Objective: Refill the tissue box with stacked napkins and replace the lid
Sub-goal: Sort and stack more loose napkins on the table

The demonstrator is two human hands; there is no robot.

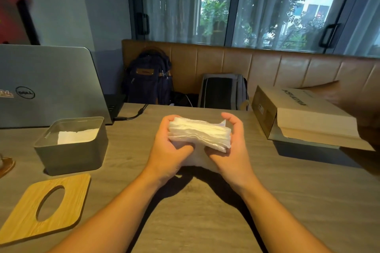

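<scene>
The left hand [171, 146] and right hand [230, 146] are gripping a stack of white napkins [200, 132] from both sides above the wooden table [205, 222]. The grey tissue box [72, 148] is sitting open at left, its bamboo lid [44, 207] lying flat just in front.

White napkins [200, 132] in my hands; grey box [72, 150] at 9 o'clock; light wood-grain lid [70, 209] at 8 o'clock; grey-brown wood-grain table [267, 201].

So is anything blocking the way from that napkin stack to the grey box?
Nothing visible. The hands hold the napkin stack above bare table; the grey box is open, its wooden lid lying beside it.
</scene>
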